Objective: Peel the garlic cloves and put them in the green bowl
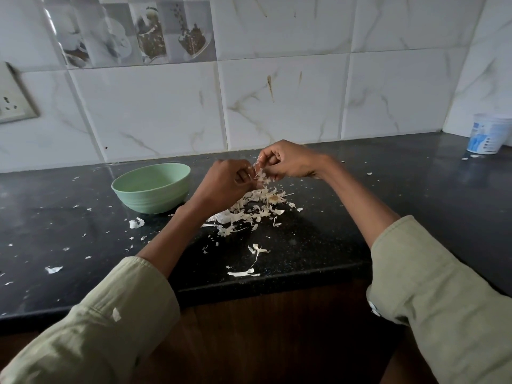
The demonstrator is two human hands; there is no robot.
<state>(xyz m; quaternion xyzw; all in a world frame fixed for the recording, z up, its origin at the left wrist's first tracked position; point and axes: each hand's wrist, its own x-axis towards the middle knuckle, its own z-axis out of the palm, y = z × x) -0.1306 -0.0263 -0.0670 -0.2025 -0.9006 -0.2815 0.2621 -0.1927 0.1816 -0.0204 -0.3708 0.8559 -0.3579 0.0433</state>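
Note:
A pale green bowl [151,187] stands on the black counter, left of my hands; no cloves show inside it from here. My left hand [227,185] and my right hand [288,163] meet above the counter, fingers curled, both pinching a small garlic clove [257,171] with papery skin hanging off it. The clove itself is mostly hidden by my fingers. Below my hands lies a heap of white garlic skins [249,212], with what looks like a garlic piece [273,199] in it.
Loose skin scraps [243,273] are scattered across the black counter [360,217], some near its front edge. A white and blue plastic tub [489,134] stands at the far right by the tiled wall. A wall socket [11,101] is at the left.

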